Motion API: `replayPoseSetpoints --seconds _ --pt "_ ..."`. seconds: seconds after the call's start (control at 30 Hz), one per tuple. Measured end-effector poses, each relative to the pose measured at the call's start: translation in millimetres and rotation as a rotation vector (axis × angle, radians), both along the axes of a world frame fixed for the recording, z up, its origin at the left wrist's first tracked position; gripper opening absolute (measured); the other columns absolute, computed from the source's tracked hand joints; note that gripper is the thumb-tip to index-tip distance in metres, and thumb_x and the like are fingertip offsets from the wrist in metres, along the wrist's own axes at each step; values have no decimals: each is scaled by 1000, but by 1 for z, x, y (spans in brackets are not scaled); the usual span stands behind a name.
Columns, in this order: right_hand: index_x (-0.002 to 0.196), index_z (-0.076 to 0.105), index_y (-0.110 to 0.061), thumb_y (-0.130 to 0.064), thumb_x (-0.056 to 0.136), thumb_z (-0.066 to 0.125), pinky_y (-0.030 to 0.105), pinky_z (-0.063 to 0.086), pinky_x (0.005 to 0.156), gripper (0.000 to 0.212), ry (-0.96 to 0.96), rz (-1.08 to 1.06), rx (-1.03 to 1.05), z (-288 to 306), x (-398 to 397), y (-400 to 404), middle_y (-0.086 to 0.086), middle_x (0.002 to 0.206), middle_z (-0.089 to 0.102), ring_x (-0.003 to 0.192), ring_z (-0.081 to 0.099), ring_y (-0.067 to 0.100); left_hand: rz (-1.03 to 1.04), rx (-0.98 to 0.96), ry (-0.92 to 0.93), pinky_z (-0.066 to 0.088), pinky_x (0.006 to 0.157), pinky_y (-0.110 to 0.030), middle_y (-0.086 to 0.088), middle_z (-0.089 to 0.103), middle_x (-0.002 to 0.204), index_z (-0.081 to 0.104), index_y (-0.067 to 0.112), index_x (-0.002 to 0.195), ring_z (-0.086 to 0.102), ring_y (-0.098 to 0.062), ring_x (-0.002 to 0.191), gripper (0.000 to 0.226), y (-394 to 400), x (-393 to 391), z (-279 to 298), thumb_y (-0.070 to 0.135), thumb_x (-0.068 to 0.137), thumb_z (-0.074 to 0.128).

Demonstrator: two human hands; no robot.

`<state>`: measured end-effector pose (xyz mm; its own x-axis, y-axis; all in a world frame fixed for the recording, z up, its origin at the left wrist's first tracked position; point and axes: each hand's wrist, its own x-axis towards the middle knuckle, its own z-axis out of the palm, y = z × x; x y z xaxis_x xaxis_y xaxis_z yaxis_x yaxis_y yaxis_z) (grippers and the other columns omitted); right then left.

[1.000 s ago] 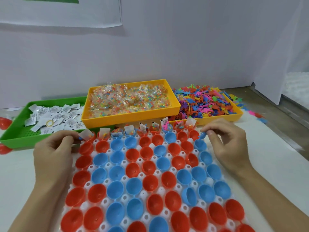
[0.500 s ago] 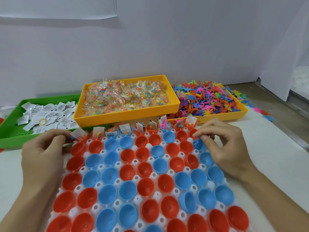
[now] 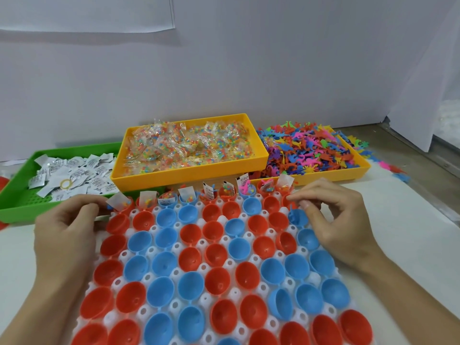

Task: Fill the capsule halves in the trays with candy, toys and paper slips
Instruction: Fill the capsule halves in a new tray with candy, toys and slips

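Observation:
A white tray (image 3: 312, 278) holds several red and blue capsule halves. Only its back row (image 3: 225, 191) has candy, paper slips and small toys in it. My right hand (image 3: 333, 220) hovers over the tray's right end, fingers loosely curled, with nothing visible between them. Just under its fingertips a blue toy lies in a blue capsule half (image 3: 297, 217). At the tray's back left corner my left hand (image 3: 67, 235) is curled round a white paper slip (image 3: 101, 217), beside the leftmost filled red half (image 3: 122, 205).
Behind the capsule tray stand a green tray (image 3: 15, 210) of paper slips (image 3: 74, 175), a yellow tray (image 3: 189, 174) of candy packets (image 3: 186, 148) and a yellow tray (image 3: 331, 179) heaped with colourful toys (image 3: 311, 150). A few toys lie loose at the far right. A wall is close behind.
My right hand lowered the blue toy it pinched into the blue half at the right end and let it go. My left hand stayed at the back left corner.

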<state>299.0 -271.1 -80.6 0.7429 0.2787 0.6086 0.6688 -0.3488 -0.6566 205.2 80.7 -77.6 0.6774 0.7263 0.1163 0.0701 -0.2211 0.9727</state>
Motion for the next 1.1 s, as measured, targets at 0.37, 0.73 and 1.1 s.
replayPoseSetpoints --seconds 0.37,0.73,1.1 --pt "95 70 -25 -5 93 60 35 50 67 23 -5 -187 103 9 -2 5 -6 88 70 81 64 17 11 48 -97 50 53 -14 3 68 68 70 10 78 62 -1 56 31 -4 4 6 -6 90 46" --pt "107 77 -18 -24 90 72 14 41 74 19 91 -165 -480 94 65 89 -8 92 70 75 58 -1 -4 87 -102 49 57 -17 -6 69 75 68 18 71 61 -17 64 36 -5 3 8 -7 89 48" --pt "81 78 -17 -11 82 80 28 51 74 6 207 -152 -794 104 95 121 -2 86 73 84 66 15 -4 112 -84 54 74 -50 -1 69 68 71 22 70 65 -39 78 23 -4 3 9 11 79 52"
